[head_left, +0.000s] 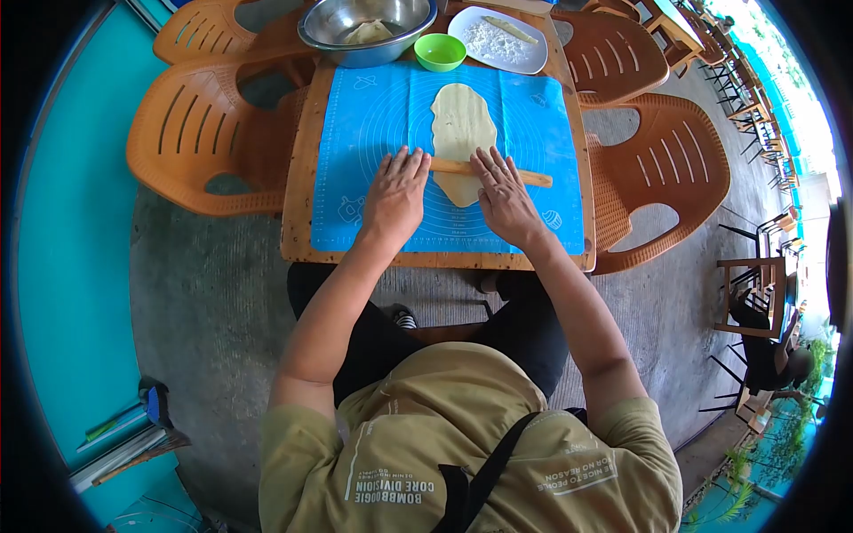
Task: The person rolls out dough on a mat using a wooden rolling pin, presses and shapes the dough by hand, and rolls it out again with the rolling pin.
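A long, flattened oval of pale dough (462,120) lies lengthwise on a blue printed baking mat (355,178). Across its lower part rests a wooden rolling pin (451,166). My left hand (401,185) lies flat over the pin's left end, fingers stretched forward. Over the right part of the pin, my right hand (505,191) presses with its fingers extended and slightly spread. The pin's right tip (538,179) sticks out past that hand, while the left tip is hidden beneath my left fingers.
At the table's far side stand a steel bowl (329,55) with dough (369,34) in it, a small green bowl (440,53) and a white plate (531,64) of flour. Orange chairs (191,124) flank the wooden table (298,200) on both sides. A person (773,360) sits far right.
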Action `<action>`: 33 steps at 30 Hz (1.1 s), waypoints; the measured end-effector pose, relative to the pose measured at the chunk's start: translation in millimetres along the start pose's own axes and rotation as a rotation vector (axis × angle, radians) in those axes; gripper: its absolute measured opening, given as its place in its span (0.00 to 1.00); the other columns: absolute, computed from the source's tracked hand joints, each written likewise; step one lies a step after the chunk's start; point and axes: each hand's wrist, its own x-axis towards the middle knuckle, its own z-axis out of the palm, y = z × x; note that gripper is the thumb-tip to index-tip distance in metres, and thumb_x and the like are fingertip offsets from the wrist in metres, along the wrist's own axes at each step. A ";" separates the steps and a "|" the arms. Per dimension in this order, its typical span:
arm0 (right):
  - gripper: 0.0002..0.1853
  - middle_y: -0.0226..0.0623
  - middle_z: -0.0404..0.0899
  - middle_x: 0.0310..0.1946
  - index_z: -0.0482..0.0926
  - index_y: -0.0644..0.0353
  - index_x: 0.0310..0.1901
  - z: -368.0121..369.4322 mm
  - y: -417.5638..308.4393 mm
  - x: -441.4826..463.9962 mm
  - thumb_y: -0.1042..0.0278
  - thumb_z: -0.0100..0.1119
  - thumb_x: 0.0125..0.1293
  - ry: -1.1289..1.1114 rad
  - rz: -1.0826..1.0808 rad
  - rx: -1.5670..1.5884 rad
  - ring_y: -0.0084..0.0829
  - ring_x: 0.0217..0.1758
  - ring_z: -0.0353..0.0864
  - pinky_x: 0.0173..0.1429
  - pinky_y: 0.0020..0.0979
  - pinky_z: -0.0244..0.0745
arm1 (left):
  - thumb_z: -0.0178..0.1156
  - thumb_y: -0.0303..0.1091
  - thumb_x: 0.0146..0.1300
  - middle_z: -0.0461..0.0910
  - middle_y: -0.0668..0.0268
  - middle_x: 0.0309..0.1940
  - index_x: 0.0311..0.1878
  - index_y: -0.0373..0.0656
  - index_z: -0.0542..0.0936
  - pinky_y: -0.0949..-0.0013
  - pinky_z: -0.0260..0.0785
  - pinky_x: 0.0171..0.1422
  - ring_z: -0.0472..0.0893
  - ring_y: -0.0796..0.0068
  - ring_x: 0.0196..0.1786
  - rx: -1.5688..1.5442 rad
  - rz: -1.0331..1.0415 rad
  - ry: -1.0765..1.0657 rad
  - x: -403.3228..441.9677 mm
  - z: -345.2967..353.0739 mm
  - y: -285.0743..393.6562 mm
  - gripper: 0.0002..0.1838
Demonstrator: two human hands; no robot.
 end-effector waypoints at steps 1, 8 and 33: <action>0.34 0.51 0.62 0.84 0.62 0.64 0.82 -0.9 -2.3 -3.3 0.73 0.49 0.76 0.001 0.003 0.008 0.50 0.91 0.51 0.93 0.52 0.41 | 0.48 0.24 0.77 0.70 0.57 0.81 0.80 0.38 0.70 0.52 0.52 0.91 0.65 0.57 0.85 0.010 0.013 0.011 -3.1 -0.5 1.2 0.29; 0.33 0.51 0.61 0.84 0.63 0.63 0.82 -12.5 -2.1 -17.1 0.71 0.51 0.77 -0.029 -0.053 0.036 0.50 0.91 0.52 0.93 0.53 0.42 | 0.51 0.29 0.78 0.76 0.54 0.75 0.77 0.33 0.72 0.48 0.55 0.89 0.71 0.55 0.79 -0.042 0.034 -0.198 -7.1 -43.1 13.2 0.27; 0.30 0.47 0.65 0.83 0.66 0.58 0.82 -9.4 6.0 -45.7 0.63 0.52 0.82 0.065 0.090 -0.075 0.51 0.89 0.56 0.91 0.55 0.44 | 0.44 0.26 0.78 0.58 0.53 0.87 0.85 0.35 0.60 0.52 0.41 0.95 0.53 0.60 0.90 -0.091 0.120 -0.073 -26.6 1.5 9.7 0.33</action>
